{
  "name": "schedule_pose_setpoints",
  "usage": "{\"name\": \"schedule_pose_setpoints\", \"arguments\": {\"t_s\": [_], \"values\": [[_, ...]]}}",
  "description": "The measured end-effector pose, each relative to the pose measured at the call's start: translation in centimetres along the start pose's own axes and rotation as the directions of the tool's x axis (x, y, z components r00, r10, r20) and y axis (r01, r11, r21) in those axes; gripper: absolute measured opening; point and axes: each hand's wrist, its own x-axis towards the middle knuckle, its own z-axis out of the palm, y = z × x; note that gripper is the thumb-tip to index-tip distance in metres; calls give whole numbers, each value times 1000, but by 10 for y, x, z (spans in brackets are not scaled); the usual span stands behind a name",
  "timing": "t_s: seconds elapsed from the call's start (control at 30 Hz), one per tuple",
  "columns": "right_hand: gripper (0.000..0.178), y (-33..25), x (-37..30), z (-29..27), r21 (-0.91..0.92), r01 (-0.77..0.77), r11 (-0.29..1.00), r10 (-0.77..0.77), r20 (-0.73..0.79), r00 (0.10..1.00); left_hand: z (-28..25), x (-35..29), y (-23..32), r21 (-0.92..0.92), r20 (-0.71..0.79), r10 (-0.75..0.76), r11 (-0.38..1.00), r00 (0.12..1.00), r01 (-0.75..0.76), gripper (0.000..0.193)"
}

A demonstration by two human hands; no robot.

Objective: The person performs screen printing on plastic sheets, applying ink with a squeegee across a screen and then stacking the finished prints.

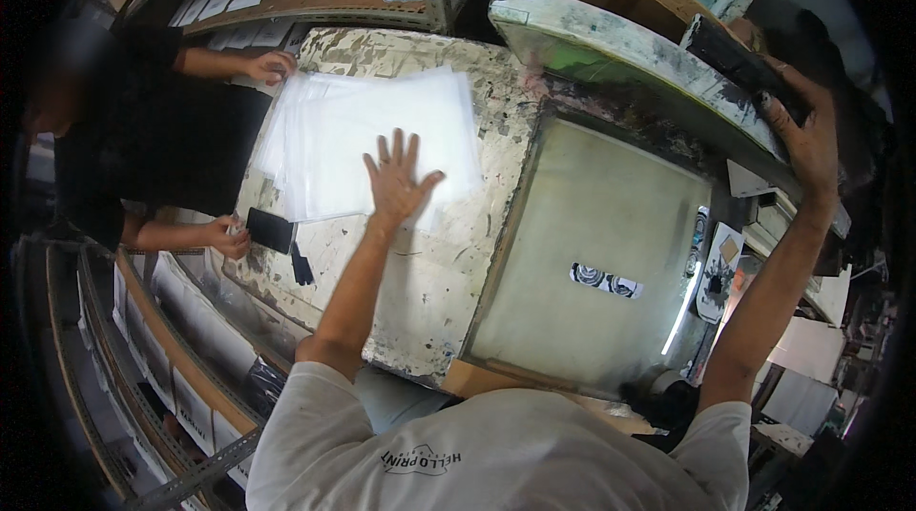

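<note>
Pressing flat with its fingers spread wide, the left hand (399, 188) lies on top of a loose stack of white, translucent, rectangular sheets (334, 139), holding nothing in its grasp. The stack sits directly under this hand, its sheets slightly fanned and extending past the fingertips and to either side, upon a pale worktop (429, 292) mottled with worn paint. The right hand (811, 129), well apart from the stack and off to its right, is closed around a long black bar (730, 55) at the raised, paint-stained pale frame (620, 41); whether the fingers also bear on the frame is hard to tell from this angle. Below the frame lies a flat, pale greenish rectangular panel (563, 215), bearing a short strip with black-and-white circular prints (606, 281). At the left, a co-worker in dark clothing has one hand (272, 66) at the stack's far left corner and the other near a black, flat rectangular object (270, 229); a smaller dark item (301, 266) lies just beside that object on the worktop.
</note>
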Motion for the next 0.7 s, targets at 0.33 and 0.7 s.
{"name": "schedule_pose_setpoints", "arguments": {"t_s": [0.33,0.7], "values": [[62,-26,-4,5,102,50,993,-46,-42,998,2,-31,76,-180,-177,355,905,918,-385,73],[60,-45,-3,8,-87,70,994,-79,-93,993,22,-42,109,-707,-271,84,658,959,-258,12]]}}
